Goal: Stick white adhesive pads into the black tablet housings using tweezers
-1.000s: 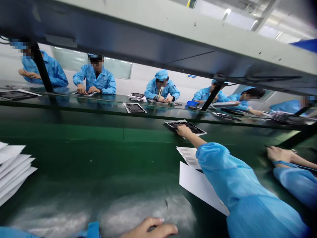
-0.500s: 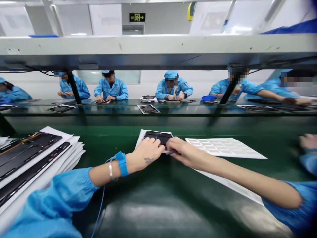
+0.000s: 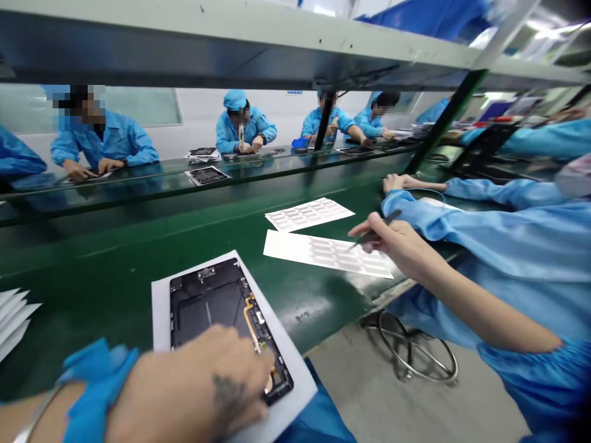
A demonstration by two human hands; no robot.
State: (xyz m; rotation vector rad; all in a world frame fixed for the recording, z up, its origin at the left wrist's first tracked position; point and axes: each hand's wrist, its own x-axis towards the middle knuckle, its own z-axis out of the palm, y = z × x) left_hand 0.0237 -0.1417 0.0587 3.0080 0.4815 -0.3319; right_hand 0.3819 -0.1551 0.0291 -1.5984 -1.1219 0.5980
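Observation:
A black device panel [image 3: 210, 307] lies on a white sheet [image 3: 159, 307] at the near edge of the green belt [image 3: 115, 271]. My left hand [image 3: 203, 381] rests on the panel's near end, fingers pressed together on it; a blue wrist strap [image 3: 95, 384] is on that wrist. My right hand [image 3: 397, 246] pinches dark tweezers [image 3: 376, 232], whose tip hovers over a white sticker sheet [image 3: 323, 252]. A second sticker sheet [image 3: 307, 213] lies just beyond it.
A co-worker's blue sleeve [image 3: 484, 227] and hand [image 3: 392, 183] lie right next to my right arm. White sheets [image 3: 13, 314] are stacked at the left. Several people in blue work along the far belt, where another panel [image 3: 207, 175] lies. A metal stool ring [image 3: 415, 344] stands on the floor.
The panel on its sheet has come from mid-belt to the near edge under my left hand. My right hand has left the panel and moved right over the sticker sheet.

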